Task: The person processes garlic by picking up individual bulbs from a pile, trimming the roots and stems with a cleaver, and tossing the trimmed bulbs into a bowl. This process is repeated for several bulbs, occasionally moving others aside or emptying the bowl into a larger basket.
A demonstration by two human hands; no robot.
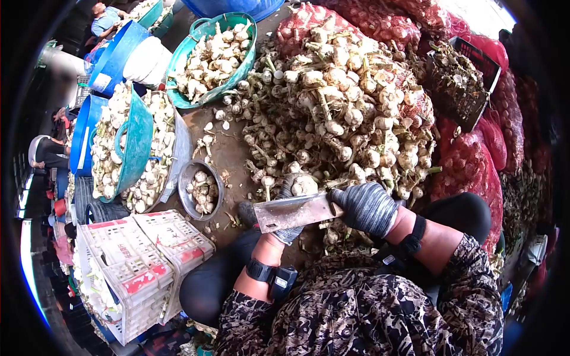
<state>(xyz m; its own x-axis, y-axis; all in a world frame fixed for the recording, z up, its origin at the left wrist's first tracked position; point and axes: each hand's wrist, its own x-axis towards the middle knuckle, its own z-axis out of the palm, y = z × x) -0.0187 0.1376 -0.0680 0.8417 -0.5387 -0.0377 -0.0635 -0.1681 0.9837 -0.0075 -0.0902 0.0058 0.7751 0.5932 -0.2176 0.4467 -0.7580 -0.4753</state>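
Observation:
My right hand [367,207], in a grey knit glove, is closed around the handle of a cleaver [297,212]. Its broad, stained blade points left and lies across my left hand [289,233], covering the palm. Gloved fingers of that left hand show above the blade, curled against a whitish garlic bulb [304,185]. The bulb sits right at the blade's upper edge. Just beyond both hands rises a large heap of garlic [350,113] with stems and roots still on.
A small metal bowl [220,196] with garlic stands left of my hands. Farther left are green tubs [132,157] of garlic and white plastic crates [148,255]. Red mesh sacks [469,172] and a black crate [475,118] line the right. People sit at the far left.

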